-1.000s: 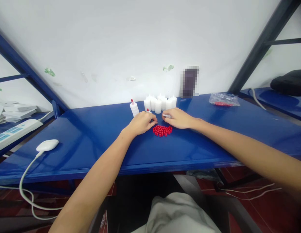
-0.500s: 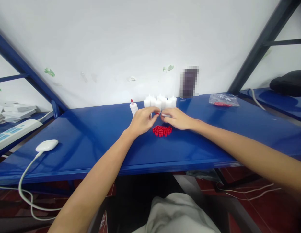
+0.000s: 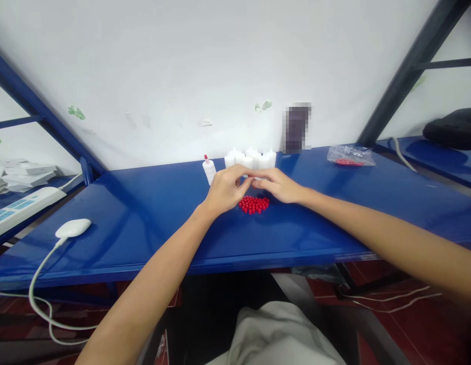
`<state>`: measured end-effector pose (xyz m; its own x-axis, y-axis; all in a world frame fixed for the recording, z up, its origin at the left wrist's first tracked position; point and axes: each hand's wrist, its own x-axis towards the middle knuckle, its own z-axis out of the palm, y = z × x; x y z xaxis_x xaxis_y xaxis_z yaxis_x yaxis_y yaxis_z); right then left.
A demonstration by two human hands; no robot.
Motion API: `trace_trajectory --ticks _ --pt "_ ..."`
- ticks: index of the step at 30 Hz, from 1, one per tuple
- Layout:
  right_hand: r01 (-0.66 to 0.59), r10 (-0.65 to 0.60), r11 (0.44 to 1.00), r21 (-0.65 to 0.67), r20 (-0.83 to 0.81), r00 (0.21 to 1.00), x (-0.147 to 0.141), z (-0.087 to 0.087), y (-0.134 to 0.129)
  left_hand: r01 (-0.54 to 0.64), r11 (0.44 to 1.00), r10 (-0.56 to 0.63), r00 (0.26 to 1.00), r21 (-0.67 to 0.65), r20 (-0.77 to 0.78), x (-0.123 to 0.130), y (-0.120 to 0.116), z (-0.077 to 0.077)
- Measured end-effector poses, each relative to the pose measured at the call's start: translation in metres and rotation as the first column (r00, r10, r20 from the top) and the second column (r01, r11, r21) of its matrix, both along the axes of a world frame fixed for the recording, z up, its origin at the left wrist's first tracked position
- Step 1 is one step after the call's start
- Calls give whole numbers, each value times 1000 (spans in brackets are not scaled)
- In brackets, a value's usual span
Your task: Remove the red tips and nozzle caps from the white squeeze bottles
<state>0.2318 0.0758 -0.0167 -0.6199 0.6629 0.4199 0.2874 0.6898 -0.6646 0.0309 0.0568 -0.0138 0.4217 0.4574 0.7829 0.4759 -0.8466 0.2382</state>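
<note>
Fingertips meet where my left hand [image 3: 228,188] and my right hand [image 3: 278,184] come together, just behind a cluster of small red caps [image 3: 254,205] on the blue table [image 3: 144,218]. Both hands are closed in a pinch; what lies between the fingers is too small and hidden to name. Behind them, several white bottles [image 3: 267,160] stand in a group near the wall. One white bottle with a red tip [image 3: 209,170] stands apart, beside my left hand.
A clear bag with red pieces [image 3: 349,156] lies at the back right. A dark pixelated object [image 3: 296,129] leans on the wall. At the left are a white device with a cable [image 3: 73,228] and a power strip [image 3: 24,208].
My two hands have closed the small gap between them, and their fingertips now touch. A red piece seen earlier at my left fingertips is now hidden.
</note>
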Motion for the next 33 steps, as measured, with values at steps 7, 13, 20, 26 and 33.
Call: trace_trajectory --ticks 7,13,20,26,33 --pt "61 -63 996 64 16 998 1 2 0 30 1000 -30 999 -4 -44 0 0 0" --pt "58 -62 996 73 56 996 1 2 0 40 999 -43 995 -32 -91 -1 0 0" --pt "55 -57 998 24 52 997 0 1 -1 27 1000 -29 986 -13 -163 -2 -2 0" --pt "172 -174 984 53 43 984 -2 4 -4 11 998 -20 990 -67 -140 -2 -3 2" --pt "233 -250 958 165 92 964 -4 6 -6 4 998 -14 989 -70 -145 0 -3 1"
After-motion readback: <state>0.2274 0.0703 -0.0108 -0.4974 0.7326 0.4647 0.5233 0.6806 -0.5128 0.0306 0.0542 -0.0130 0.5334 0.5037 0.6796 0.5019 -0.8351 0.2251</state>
